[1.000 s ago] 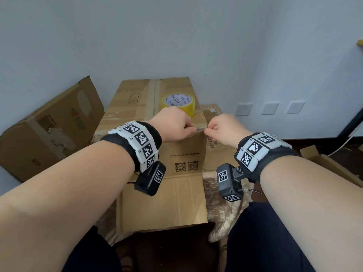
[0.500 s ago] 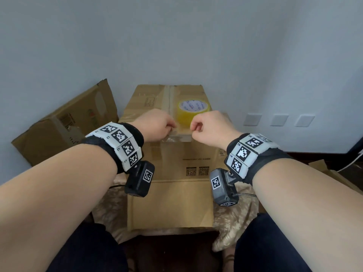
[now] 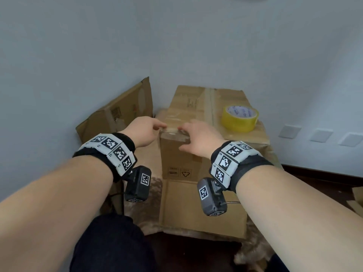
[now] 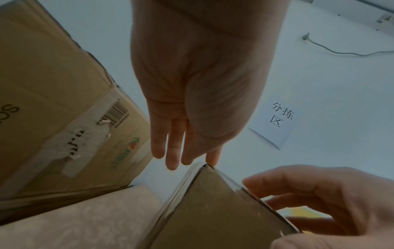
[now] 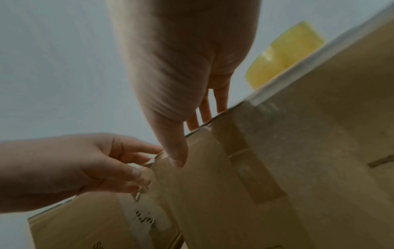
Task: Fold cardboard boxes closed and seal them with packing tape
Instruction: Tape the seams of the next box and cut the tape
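Cardboard first: the tall brown cardboard box (image 3: pixel 198 114) stands right in front of you w/ its top flaps closed and a strip of clear tape running down the centre seam and over the near face. It sits on a flattened sheet of brown cardboard (image 3: pixel 196 209) laid over a pale patterned cloth (image 3: pixel 149 173). To your left, a second brown cardboard box with a barcode label (image 3: pixel 117 112) leans tilted against the grey-white wall (image 3: pixel 78 46).

The yellow roll of packing tape (image 3: pixel 239 117) lies flat on the box top, right side, near the front edge, well clear of both hands.

Your left hand (image 3: pixel 144 132) is at the box's near-left top corner; fingers nearly straight, fingertips (image 4: pixel 172 161) touching the corner edge, nothing gripped. Your right hand (image 3: pixel 200 138) lies just beside it on the top front edge, fingers spread over the taped edge and thumb (image 5: pixel 177 151) pressing down the front face; also holding nothing. Hands are near each other, not touching.

Three small pale wall plates (image 3: pixel 320 135) sit on the wall to the right. A white paper sheet w/ printed characters (image 4: pixel 279 123) hangs on the wall beyond the left hand.
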